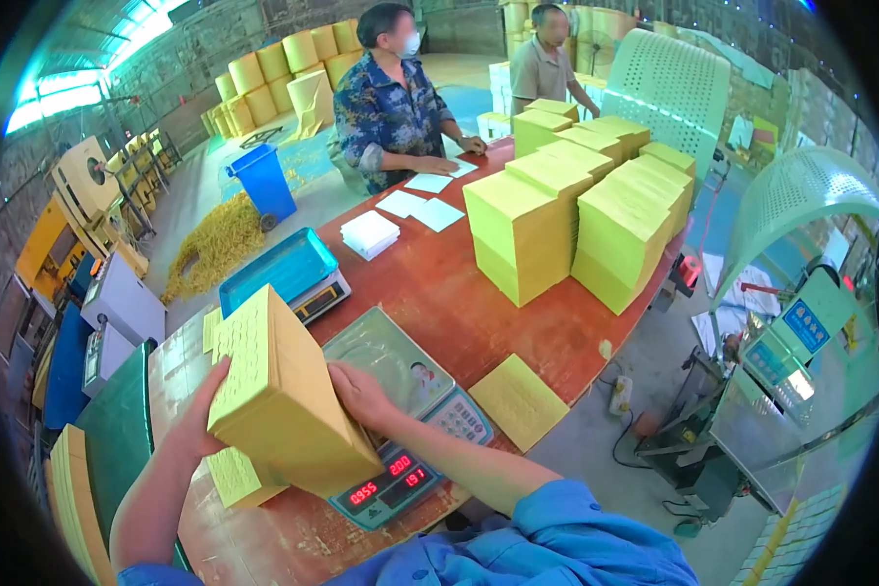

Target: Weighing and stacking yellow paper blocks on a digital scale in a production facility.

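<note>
Between my two hands is a thick stack of yellow paper (288,400), tilted, with its edges roughly squared. My left hand (205,408) presses its left side, the fingers partly hidden behind it. My right hand (361,396) is against its right side, fingers bent round the edge. Beside and partly beneath the stack stands a digital scale (386,342) with a metal pan, a keypad and a lit red display. Another lower pile of yellow sheets (236,479) lies on the table under the held stack. A thin yellow pile (520,400) rests right of the scale.
Tall yellow paper stacks (523,230) fill the far right of the red table (400,269). A second scale with a blue tray (281,273) and white sheets (369,232) are farther back. Two people (391,107) stand beyond. Machinery (772,381) is at right, a blue bin (264,184) at left.
</note>
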A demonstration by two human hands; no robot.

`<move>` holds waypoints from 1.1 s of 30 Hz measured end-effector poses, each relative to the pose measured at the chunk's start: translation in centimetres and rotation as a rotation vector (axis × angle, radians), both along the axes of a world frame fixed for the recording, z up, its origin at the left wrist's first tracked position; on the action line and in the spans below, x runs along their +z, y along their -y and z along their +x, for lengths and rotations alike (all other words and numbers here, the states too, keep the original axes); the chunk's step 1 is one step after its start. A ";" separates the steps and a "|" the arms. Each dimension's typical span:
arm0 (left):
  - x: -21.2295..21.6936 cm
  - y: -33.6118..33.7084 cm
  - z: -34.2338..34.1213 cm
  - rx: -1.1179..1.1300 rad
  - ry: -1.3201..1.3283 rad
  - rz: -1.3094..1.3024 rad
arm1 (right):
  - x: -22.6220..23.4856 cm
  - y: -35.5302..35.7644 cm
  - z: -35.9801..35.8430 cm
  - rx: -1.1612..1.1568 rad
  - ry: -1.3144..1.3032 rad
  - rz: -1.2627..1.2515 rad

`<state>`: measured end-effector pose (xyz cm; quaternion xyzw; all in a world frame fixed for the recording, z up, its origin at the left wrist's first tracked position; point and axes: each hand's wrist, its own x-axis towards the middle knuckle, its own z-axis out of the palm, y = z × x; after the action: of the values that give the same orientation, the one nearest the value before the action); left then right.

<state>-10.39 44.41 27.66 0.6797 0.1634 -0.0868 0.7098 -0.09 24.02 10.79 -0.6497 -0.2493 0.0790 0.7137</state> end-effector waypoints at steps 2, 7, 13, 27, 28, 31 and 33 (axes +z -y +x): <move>0.1 0.7 -0.8 -0.019 -0.123 -0.223 | 0.1 1.9 -1.4 0.000 -0.012 0.017; 0.7 4.0 -0.5 -0.015 -0.136 -0.143 | 0.8 7.4 -3.9 0.009 -0.060 0.103; 0.0 3.4 1.1 0.038 -0.195 -0.228 | -0.9 14.7 -6.7 0.106 -0.311 0.142; 0.2 7.8 -1.6 0.356 -0.057 -0.095 | -4.2 12.4 -5.5 0.944 -1.145 0.402; 0.0 8.5 -1.9 0.380 -0.032 -0.186 | -3.7 13.3 -5.0 0.909 -1.098 0.359; -0.9 10.1 -2.2 0.410 0.068 -0.188 | -2.3 16.2 -3.7 0.823 -0.971 0.291; -1.7 10.8 -1.9 0.437 0.122 -0.168 | -1.3 17.9 -2.7 0.723 -0.833 0.165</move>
<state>-12.34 33.56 25.98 0.5709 0.2557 0.0970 0.7742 -2.83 6.10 9.45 -0.3787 -0.1585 0.5490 0.7281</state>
